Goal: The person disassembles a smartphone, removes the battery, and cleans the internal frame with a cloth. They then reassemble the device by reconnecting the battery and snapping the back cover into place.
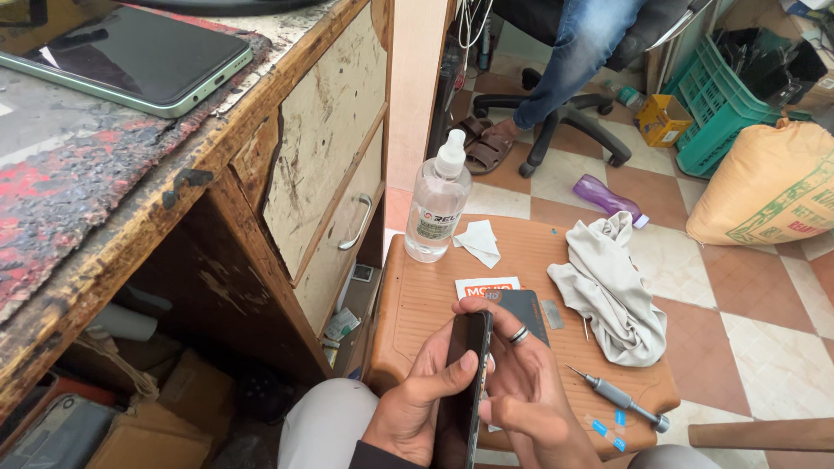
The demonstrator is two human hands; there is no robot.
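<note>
Left hand grips a dark phone edge-up over the lap, thumb on its side; the right hand, wearing a ring, pinches the same phone from the other side. It looks closed and whole, so any opening work seems not yet begun, the screwdriver lying untouched. On the brown stool surface lie a grey cloth, a clear bottle and paper scraps. Beside it stands a worn wooden desk; beyond, checkered floor tiles and a sack.
</note>
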